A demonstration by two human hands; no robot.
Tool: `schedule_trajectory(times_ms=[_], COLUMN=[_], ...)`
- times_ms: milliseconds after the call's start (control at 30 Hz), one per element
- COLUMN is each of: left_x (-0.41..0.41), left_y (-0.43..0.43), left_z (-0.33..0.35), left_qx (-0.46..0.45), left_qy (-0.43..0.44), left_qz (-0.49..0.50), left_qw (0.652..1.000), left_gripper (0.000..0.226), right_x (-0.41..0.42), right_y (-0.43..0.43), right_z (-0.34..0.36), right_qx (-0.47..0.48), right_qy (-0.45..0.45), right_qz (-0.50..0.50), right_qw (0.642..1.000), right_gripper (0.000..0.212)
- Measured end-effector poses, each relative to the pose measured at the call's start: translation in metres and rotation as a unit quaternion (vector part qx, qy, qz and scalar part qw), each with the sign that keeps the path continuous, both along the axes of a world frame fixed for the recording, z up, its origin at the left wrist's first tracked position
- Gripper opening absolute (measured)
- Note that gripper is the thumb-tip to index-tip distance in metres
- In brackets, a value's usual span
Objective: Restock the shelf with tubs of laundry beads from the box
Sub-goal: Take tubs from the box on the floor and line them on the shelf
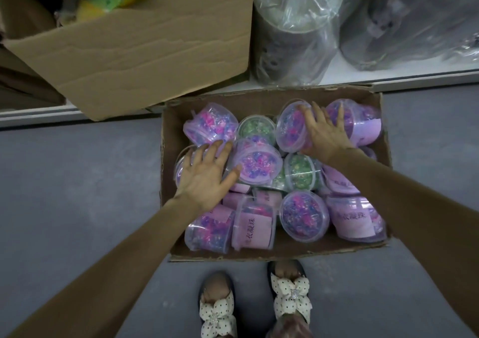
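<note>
Both hands down in the box (383,140). Box sits on floor (77,182), butted against shelf (388,78) edge. It's packed w/ tubs (303,216) lying every which way, mostly purple/pink beads w/ lilac labels, a few green.

L hand (204,174): palm down, fingers straight and spread wide, nothing gripped. It's flat over the far-left tub (181,161), which is mostly hidden under palm and fingers. Can't tell if it's pressing or just above. Thumb tip touches the side of the centre tub (256,164), which lies tilted just thumb-side of the hand, lid toward cam.

R hand (324,135): also spread, palm down, laid on the back-row tub (290,127). Index-side fingers are on its clear lid. Pinky-side fingers reach over the labelled tub (363,125) right next to it. Not wrapped round either one, no pinch visible.

Between the two hands: a green tub (256,127). Another green one sits just thumb-side of the R wrist.

Beyond the fingertips, on the shelf: big carton (145,52) ahead of L hand, plastic-wrapped dark goods (290,34) ahead of R hand. Behind the wrists, at the box's near edge: shoes (291,293) w/ bows.
</note>
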State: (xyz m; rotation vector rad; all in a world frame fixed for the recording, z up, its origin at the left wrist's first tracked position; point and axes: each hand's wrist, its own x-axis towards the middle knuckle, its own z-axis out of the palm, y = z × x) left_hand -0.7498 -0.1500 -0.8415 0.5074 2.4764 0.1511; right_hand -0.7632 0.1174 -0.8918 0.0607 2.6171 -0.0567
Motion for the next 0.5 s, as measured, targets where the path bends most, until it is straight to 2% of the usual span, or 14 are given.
schedule_trajectory(times_ms=[67,133,200,300,400,500], left_x=[0.000,-0.003,-0.005,-0.012,-0.022,-0.029], left_y=[0.005,0.011,0.018,0.028,0.040,0.048], left_z=[0.001,0.005,0.008,0.012,0.019,0.023], left_qx=[0.017,0.037,0.080,0.195,0.275,0.329], left_qy=[0.002,-0.001,-0.015,-0.052,-0.120,-0.185], left_qz=[0.014,0.033,0.076,0.189,0.303,0.385], left_qw=[1.000,0.999,0.994,0.961,0.905,0.842], left_gripper=[0.085,0.074,0.064,0.062,0.056,0.059], right_x=[-0.001,0.002,0.007,0.013,0.014,0.016], right_y=[0.003,0.004,0.002,-0.002,-0.008,-0.015], right_z=[0.001,0.005,0.010,0.018,0.038,0.059], right_qx=[-0.031,-0.077,-0.166,-0.330,-0.421,-0.519], right_qy=[0.016,0.031,0.045,0.052,0.015,-0.027], right_qz=[-0.030,-0.091,-0.184,-0.318,-0.398,-0.473], right_qw=[0.999,0.992,0.968,0.887,0.815,0.711], right_gripper=[0.110,0.108,0.106,0.103,0.087,0.079])
